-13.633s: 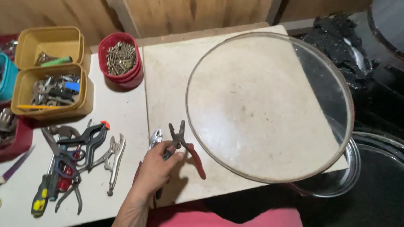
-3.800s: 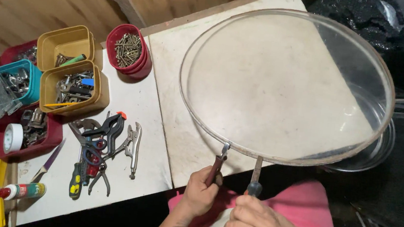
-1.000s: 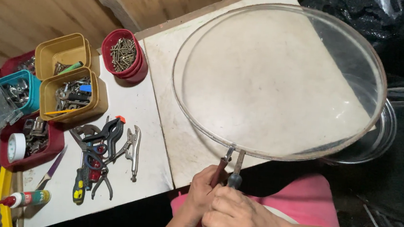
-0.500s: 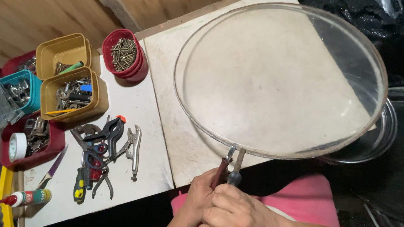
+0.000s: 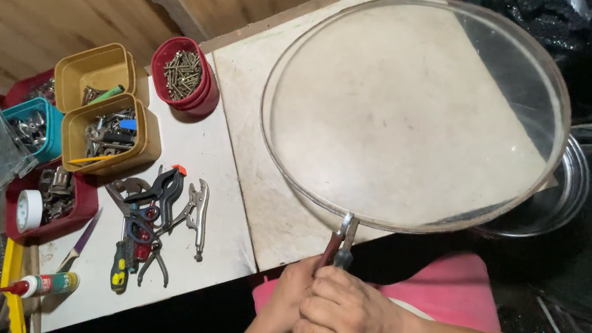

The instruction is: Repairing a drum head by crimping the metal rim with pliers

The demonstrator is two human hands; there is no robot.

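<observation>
Looking down from the head camera, we see a pale, stained worktop [image 5: 291, 217] set against wooden wall boards [image 5: 73, 0], with dark, cluttered space to the right. A large round clear disc [image 5: 417, 113] with a raised rim lies on the worktop, its right part overhanging the edge above a round metal lid [image 5: 561, 192]. At the disc's near rim, the closed jaws of red-handled pliers [image 5: 342, 240] pinch the edge. Our right hand [image 5: 346, 320] wraps tightly around the pliers' handles; our left hand [image 5: 290, 300] lies just beside it, partly hidden under it, also closed on the handles. A pink cloth [image 5: 454, 294] lies below the hands.

To the left of the disc stand a red cup of screws [image 5: 183, 76], two yellow tubs [image 5: 102, 115] of mixed hardware, a teal tub [image 5: 31, 126] and a red tray [image 5: 54, 201] holding a roll of white tape [image 5: 30, 210]. Nearer us lie a heap of hand tools [image 5: 150, 217], among them locking pliers [image 5: 197, 215] and a screwdriver with a yellow and black handle [image 5: 117, 272], as well as a purple-handled blade [image 5: 83, 236] and a glue tube with a red nozzle [image 5: 42, 285]. These stand well apart from the hands; nothing lies between hands and disc except the pliers.
</observation>
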